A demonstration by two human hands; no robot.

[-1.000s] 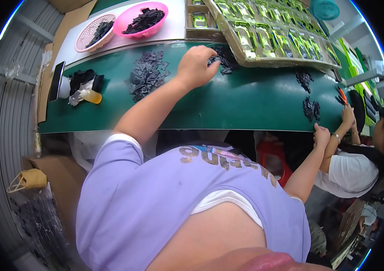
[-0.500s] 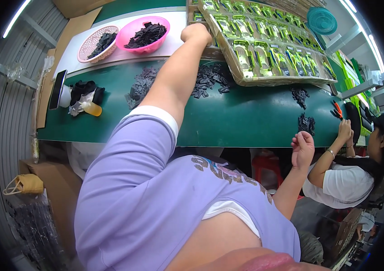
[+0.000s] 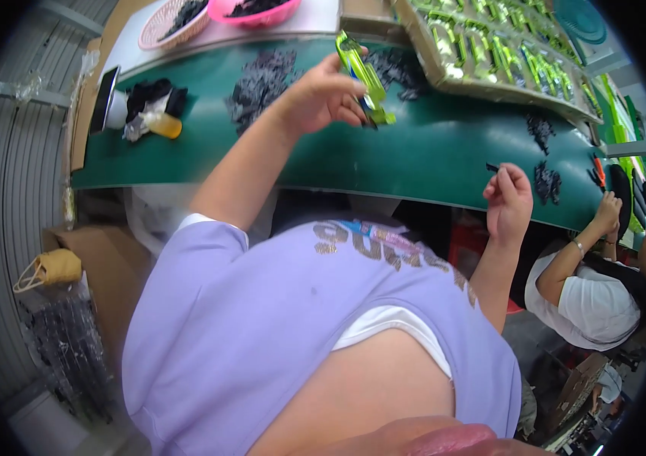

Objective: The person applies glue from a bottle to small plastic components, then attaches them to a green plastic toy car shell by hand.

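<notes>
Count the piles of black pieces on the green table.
4: left pile, middle pile, and at right a far pile and a near pile. More may be hidden.

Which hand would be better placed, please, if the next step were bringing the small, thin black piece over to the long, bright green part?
Probably the right hand: it seems to be pinching the small, thin black piece, while the left hand is occupied holding the long, bright green part.

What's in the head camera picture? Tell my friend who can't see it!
A person's left hand holds a bright green part over a green table, while the right hand pinches a small black piece. Piles of black pieces lie on the table, with a tray of green parts beyond.
</notes>
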